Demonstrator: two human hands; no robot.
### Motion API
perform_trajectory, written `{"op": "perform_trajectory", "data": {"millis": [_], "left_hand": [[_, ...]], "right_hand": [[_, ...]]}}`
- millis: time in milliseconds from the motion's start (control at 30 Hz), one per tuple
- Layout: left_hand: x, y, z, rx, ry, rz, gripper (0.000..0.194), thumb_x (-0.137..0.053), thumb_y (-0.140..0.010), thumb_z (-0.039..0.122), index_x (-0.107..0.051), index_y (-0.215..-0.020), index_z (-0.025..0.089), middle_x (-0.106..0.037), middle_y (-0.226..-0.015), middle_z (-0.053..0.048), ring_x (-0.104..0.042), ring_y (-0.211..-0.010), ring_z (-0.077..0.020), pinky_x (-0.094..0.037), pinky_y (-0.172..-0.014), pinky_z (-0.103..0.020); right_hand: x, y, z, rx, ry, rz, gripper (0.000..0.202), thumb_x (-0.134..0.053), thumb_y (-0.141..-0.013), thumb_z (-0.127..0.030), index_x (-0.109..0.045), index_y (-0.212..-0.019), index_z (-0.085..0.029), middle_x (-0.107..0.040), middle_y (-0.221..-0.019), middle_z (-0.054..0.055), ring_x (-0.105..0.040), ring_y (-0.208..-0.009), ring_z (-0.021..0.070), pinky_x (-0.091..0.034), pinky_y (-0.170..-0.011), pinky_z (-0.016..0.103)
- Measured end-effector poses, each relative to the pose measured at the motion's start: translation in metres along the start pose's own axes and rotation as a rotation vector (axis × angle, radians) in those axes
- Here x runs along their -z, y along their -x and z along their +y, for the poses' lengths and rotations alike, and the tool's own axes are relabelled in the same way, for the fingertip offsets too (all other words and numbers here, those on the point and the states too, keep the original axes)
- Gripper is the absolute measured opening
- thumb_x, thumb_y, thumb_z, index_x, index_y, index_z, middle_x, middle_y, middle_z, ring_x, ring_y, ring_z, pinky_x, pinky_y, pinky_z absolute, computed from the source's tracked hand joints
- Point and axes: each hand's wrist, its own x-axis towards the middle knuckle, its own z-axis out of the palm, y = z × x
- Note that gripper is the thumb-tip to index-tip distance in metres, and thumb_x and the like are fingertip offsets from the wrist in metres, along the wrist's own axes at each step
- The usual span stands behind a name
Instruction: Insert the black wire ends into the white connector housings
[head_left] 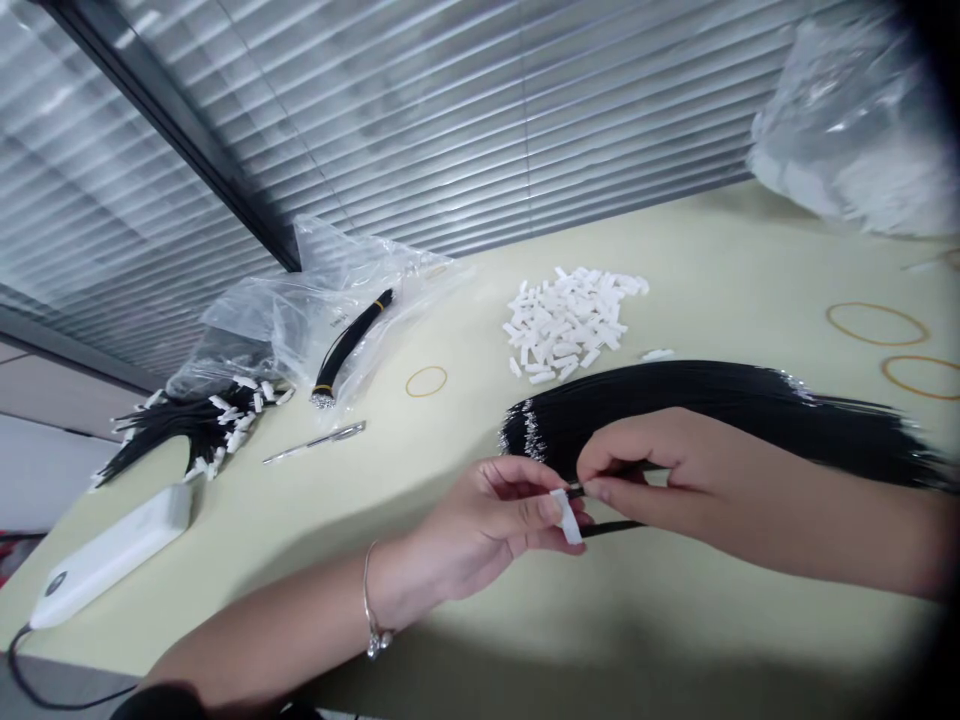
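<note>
My left hand [517,510], with a bracelet at the wrist, pinches a small white connector [568,517] between thumb and fingers. From the right, my right hand [645,465] holds the end of a thin black wire against the connector's upper end. Another black wire [613,527] runs from the connector's lower end back under my right hand. Just behind both hands lies a long bundle of black wires [697,395] with shiny metal tips. A pile of white connectors [566,322] sits beyond the bundle.
On the pale table [420,470] are a plastic bag [262,325], a banded wire bundle [352,345], a metal tool [315,441], wires with white connectors [180,430], a white device with a cord [112,560] and rubber bands [426,382]. Another bag [855,150] stands at the back right.
</note>
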Motion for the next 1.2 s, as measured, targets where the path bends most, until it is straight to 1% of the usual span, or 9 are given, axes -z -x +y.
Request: {"op": "perform_trajectory", "data": {"millis": [233, 500, 700, 867, 933, 1033, 1100, 1167, 1200], "left_hand": [[0.006, 0.001, -0.003, 0.032, -0.045, -0.056, 0.027, -0.091, -0.065, 0.024, -0.072, -0.079, 0.013, -0.073, -0.072, -0.003, -0.067, -0.060, -0.0104, -0.054, -0.059, -0.021], [0.005, 0.003, -0.005, 0.023, -0.094, -0.104, 0.030, -0.090, -0.069, 0.028, -0.066, -0.077, 0.013, -0.071, -0.069, -0.003, -0.069, -0.062, -0.0121, -0.054, -0.064, -0.023], [0.005, 0.006, -0.007, 0.050, -0.100, -0.093, 0.038, -0.094, -0.060, 0.029, -0.064, -0.076, 0.012, -0.070, -0.067, -0.002, -0.068, -0.063, -0.0130, -0.053, -0.065, -0.026], [0.005, 0.008, -0.011, 0.076, -0.132, -0.081, 0.039, -0.095, -0.058, 0.030, -0.064, -0.072, 0.013, -0.070, -0.067, 0.000, -0.067, -0.062, -0.0103, -0.051, -0.066, -0.023], [0.004, 0.008, -0.012, 0.078, -0.137, -0.081, 0.038, -0.095, -0.057, 0.029, -0.064, -0.071, 0.013, -0.071, -0.067, -0.001, -0.067, -0.062, -0.0097, -0.052, -0.064, -0.022], [0.003, 0.008, -0.012, 0.038, -0.135, -0.105, 0.034, -0.093, -0.062, 0.026, -0.065, -0.073, 0.012, -0.071, -0.069, -0.002, -0.068, -0.062, -0.0108, -0.056, -0.065, -0.023], [0.002, 0.006, -0.010, -0.024, -0.131, -0.118, 0.029, -0.090, -0.068, 0.025, -0.065, -0.078, 0.013, -0.071, -0.072, -0.002, -0.069, -0.065, -0.0125, -0.059, -0.063, -0.026], [0.002, 0.004, -0.006, -0.059, -0.127, -0.118, 0.029, -0.086, -0.074, 0.032, -0.066, -0.084, 0.014, -0.071, -0.078, -0.003, -0.070, -0.069, -0.0148, -0.061, -0.060, -0.028], [0.002, 0.003, -0.004, -0.046, -0.119, -0.120, 0.032, -0.083, -0.076, 0.040, -0.066, -0.088, 0.015, -0.071, -0.080, -0.004, -0.071, -0.071, -0.0165, -0.061, -0.057, -0.028]], "right_hand": [[-0.002, 0.002, -0.004, 0.042, 0.008, -0.026, 0.028, -0.047, -0.092, -0.033, -0.068, -0.076, -0.022, -0.060, -0.068, -0.001, -0.048, -0.062, 0.0127, -0.034, -0.054, 0.025], [-0.010, 0.008, -0.008, 0.044, -0.071, -0.006, 0.025, -0.051, -0.091, -0.027, -0.068, -0.074, -0.021, -0.055, -0.065, -0.002, -0.045, -0.061, 0.0117, -0.032, -0.053, 0.024], [-0.013, 0.010, -0.008, 0.067, -0.096, -0.026, 0.026, -0.049, -0.091, -0.027, -0.068, -0.075, -0.021, -0.055, -0.066, -0.001, -0.046, -0.061, 0.0122, -0.034, -0.054, 0.024], [-0.013, 0.015, -0.010, 0.079, -0.046, -0.110, 0.026, -0.047, -0.092, -0.024, -0.071, -0.082, -0.021, -0.062, -0.074, 0.000, -0.052, -0.068, 0.0143, -0.036, -0.056, 0.025], [-0.014, 0.016, -0.010, 0.086, -0.052, -0.112, 0.026, -0.047, -0.092, -0.023, -0.071, -0.083, -0.021, -0.064, -0.075, 0.000, -0.054, -0.068, 0.0143, -0.036, -0.056, 0.026], [-0.014, 0.016, -0.010, 0.105, 0.007, -0.065, 0.028, -0.046, -0.093, -0.022, -0.068, -0.076, -0.021, -0.060, -0.068, -0.001, -0.050, -0.062, 0.0127, -0.033, -0.053, 0.025], [-0.012, 0.014, -0.009, 0.126, 0.077, 0.013, 0.028, -0.046, -0.092, -0.021, -0.066, -0.073, -0.021, -0.058, -0.064, -0.002, -0.048, -0.058, 0.0114, -0.031, -0.051, 0.025], [-0.010, 0.013, -0.007, 0.215, 0.177, 0.110, 0.025, -0.048, -0.092, -0.018, -0.064, -0.072, -0.020, -0.059, -0.064, -0.003, -0.049, -0.056, 0.0106, -0.032, -0.050, 0.024], [-0.009, 0.013, -0.006, 0.286, 0.250, 0.159, 0.025, -0.048, -0.092, -0.017, -0.062, -0.072, -0.019, -0.059, -0.065, -0.002, -0.050, -0.057, 0.0108, -0.034, -0.051, 0.024]]}}
